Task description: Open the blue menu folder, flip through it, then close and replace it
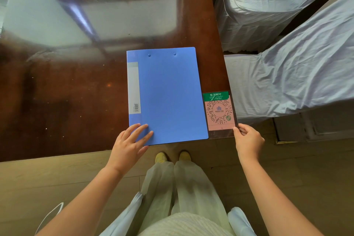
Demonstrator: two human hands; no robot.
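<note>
- A glossy dark brown table (67,92) fills the upper view, with pale covered chairs (287,63) to its right.
- The blue menu folder (168,97) lies closed and flat at the table's near right corner.
- A pink QR card (219,113) sits just beside the folder's right edge.
- The left hand (128,143) rests with spread fingers on the folder's near-left corner.
- The right hand (248,142) pinches the table corner by the card.

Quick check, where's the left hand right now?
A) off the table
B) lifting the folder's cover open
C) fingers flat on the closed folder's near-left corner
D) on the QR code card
C: the left hand lies with fingers spread flat on the near-left corner of the closed blue plastic menu folder, whose cover lies flat on the glossy brown table.
</note>
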